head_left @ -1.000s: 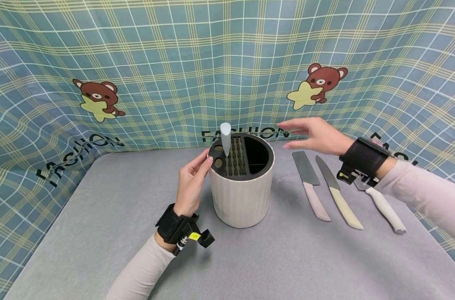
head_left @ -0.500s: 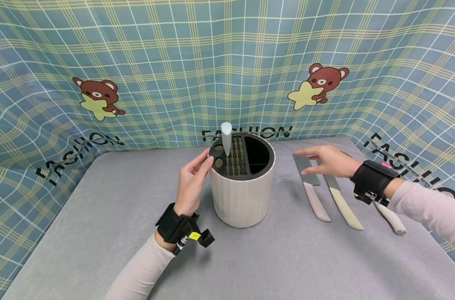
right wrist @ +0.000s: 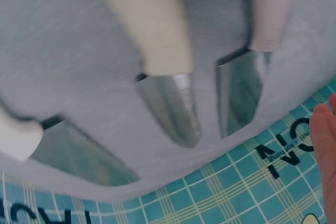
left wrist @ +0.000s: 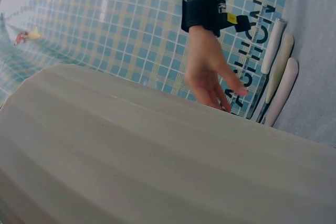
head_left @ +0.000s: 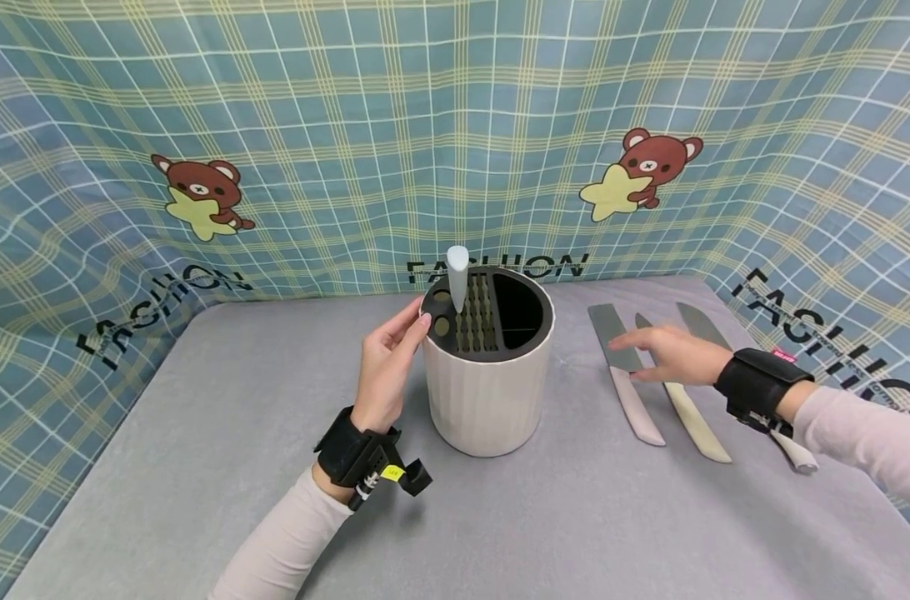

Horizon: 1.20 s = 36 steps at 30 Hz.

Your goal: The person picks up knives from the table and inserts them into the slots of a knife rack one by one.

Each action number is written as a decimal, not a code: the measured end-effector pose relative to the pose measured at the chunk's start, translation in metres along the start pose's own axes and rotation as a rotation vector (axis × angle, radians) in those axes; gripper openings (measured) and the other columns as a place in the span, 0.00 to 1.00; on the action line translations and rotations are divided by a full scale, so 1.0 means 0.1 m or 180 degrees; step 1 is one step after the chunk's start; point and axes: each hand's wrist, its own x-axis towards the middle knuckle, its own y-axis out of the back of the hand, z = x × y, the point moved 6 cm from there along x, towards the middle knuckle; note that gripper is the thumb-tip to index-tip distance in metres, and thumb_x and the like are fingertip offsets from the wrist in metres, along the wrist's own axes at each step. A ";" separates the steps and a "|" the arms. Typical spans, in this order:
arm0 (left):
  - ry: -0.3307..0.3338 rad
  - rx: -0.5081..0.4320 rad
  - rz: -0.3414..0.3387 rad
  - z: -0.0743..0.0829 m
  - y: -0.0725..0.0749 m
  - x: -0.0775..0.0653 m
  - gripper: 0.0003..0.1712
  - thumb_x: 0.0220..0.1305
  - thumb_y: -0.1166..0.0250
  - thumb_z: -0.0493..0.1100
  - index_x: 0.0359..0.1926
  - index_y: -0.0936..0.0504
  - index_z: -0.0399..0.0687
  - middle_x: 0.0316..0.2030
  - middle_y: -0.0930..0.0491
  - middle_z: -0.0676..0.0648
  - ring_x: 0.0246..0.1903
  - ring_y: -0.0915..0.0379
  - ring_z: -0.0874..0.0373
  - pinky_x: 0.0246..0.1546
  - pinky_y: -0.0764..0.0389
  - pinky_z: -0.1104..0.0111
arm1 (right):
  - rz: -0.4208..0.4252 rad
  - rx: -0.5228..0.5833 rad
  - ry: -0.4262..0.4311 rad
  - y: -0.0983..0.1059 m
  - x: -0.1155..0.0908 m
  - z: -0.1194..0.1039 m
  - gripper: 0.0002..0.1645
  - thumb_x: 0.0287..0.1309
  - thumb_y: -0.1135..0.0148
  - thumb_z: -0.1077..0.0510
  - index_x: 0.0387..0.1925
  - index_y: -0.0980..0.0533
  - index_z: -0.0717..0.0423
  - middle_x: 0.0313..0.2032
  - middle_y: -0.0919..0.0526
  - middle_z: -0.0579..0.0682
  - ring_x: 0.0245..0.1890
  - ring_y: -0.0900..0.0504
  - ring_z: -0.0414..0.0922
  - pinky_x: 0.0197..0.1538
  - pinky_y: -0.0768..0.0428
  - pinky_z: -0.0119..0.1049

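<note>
A white ribbed knife holder (head_left: 488,408) with a black slotted top stands upright on the table. My left hand (head_left: 383,367) holds its left rim, thumb at the top edge. Upright in the holder is a pale blue handle (head_left: 457,271); what it belongs to is hidden inside. My right hand (head_left: 676,354) hovers over the knives, fingers spread, with nothing in them. Nearest its fingertips is the pink-handled cleaver (head_left: 637,407). Beside that lies a cream-handled knife (head_left: 698,425), partly under the hand. A white-handled knife (head_left: 796,454) lies farthest right, its middle hidden by the wrist.
The grey table (head_left: 200,467) ends at a blue plaid curtain (head_left: 425,125) printed with bears, which wraps the back and both sides. The holder's right half has a large open compartment (head_left: 518,304); narrow slots (head_left: 476,321) and round holes lie left of it.
My right hand has moved from beside the holder's top rightward and down over the knives. My left hand stays on the rim; the knives lie as before.
</note>
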 end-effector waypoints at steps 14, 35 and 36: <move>-0.0059 -0.0032 -0.0001 0.01 0.00 -0.01 0.26 0.72 0.42 0.41 0.68 0.31 0.40 0.67 0.32 0.45 0.65 0.34 0.56 0.67 0.30 0.69 | -0.0213 -0.0789 0.0514 -0.24 -0.10 -0.01 0.34 0.42 0.25 0.70 0.56 0.24 0.65 0.56 0.22 0.63 0.57 0.24 0.60 0.49 0.16 0.50; -0.0079 -0.0039 0.0001 -0.01 0.01 -0.05 0.26 0.72 0.43 0.41 0.68 0.32 0.40 0.68 0.33 0.44 0.65 0.34 0.55 0.68 0.30 0.66 | -0.0148 -0.1338 0.1159 -0.54 -0.08 0.01 0.27 0.41 0.32 0.77 0.47 0.18 0.57 0.50 0.17 0.54 0.52 0.19 0.55 0.43 0.13 0.46; -0.0080 -0.0038 0.0002 -0.01 0.01 -0.05 0.26 0.72 0.43 0.41 0.68 0.32 0.40 0.68 0.33 0.44 0.65 0.34 0.55 0.68 0.30 0.65 | -0.0133 -0.1361 0.1192 -0.55 -0.09 0.01 0.28 0.40 0.32 0.77 0.47 0.18 0.57 0.50 0.17 0.54 0.52 0.19 0.55 0.43 0.13 0.46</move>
